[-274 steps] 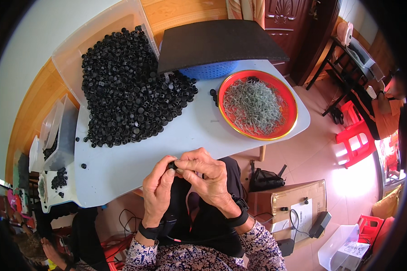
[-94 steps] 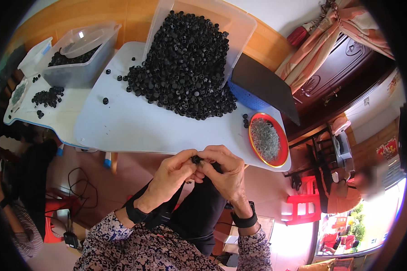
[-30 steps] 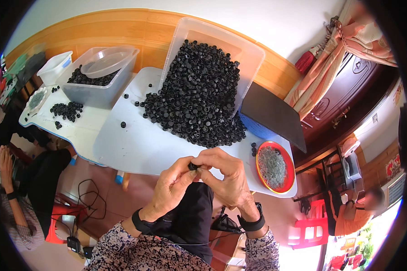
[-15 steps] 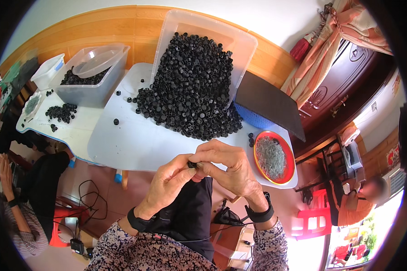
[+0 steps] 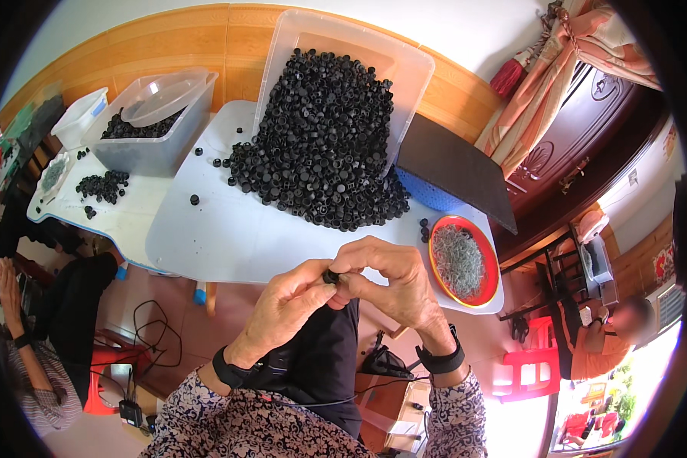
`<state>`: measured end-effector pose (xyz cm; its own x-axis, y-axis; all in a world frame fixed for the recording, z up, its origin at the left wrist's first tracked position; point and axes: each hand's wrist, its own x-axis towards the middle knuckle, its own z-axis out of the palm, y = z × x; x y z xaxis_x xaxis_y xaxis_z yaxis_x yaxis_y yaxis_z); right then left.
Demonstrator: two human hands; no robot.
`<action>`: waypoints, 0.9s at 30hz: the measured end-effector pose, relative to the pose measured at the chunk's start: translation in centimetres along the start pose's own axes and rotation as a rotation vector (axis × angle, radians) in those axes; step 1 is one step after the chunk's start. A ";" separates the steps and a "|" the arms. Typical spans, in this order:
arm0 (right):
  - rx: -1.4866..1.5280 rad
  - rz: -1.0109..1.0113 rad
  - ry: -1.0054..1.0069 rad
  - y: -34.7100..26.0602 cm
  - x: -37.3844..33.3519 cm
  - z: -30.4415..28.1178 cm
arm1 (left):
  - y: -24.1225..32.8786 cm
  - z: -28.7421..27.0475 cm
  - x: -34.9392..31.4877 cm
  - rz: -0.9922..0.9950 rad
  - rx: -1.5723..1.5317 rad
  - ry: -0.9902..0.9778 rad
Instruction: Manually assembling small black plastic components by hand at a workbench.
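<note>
Between my hands, above my lap at the table's near edge, is a small black cap (image 5: 330,277). My left hand (image 5: 294,299) pinches it from the left with thumb and fingers. My right hand (image 5: 385,284) closes on it from the other side, fingertips meeting the left ones. Anything smaller between the fingertips is hidden. Beyond them a large heap of black caps (image 5: 320,145) spills onto the white table (image 5: 229,248) from a tipped clear plastic bin (image 5: 412,65). To the right, a red bowl (image 5: 491,284) holds a pile of thin, clear-grey small pieces (image 5: 459,263).
A blue basket (image 5: 427,191) under a dark board (image 5: 462,172) stands at the table's right. On the left, another table (image 5: 141,221) carries a grey bin (image 5: 149,153) and loose caps (image 5: 103,187). One person (image 5: 34,366) sits left, another (image 5: 595,347) far right. Cables (image 5: 156,336) lie on the floor.
My hands stay together at nearly the same place, with the cap turned slightly and showing more between the fingertips. The view has shifted a little.
</note>
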<state>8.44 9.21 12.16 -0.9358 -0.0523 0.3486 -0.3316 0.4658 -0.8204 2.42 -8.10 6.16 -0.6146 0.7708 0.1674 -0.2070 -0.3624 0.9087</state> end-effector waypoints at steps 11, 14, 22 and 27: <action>0.147 0.117 -0.020 0.4 -0.5 -0.2 | 0.9 0.1 -0.2 -0.035 0.024 -0.031; 0.036 0.016 0.016 1.1 -0.7 -0.3 | 0.8 0.4 -0.1 -0.053 -0.041 0.000; 0.008 -0.023 0.029 0.7 -1.0 0.0 | 0.1 0.3 -0.3 0.015 0.105 0.006; 0.101 0.014 0.049 0.5 -1.1 0.3 | -0.2 0.5 -0.4 0.125 0.177 0.067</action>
<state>9.23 9.28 11.23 -0.9342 -0.0025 0.3567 -0.3317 0.3745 -0.8659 3.14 -8.08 6.08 -0.6775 0.6870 0.2626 0.0070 -0.3511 0.9363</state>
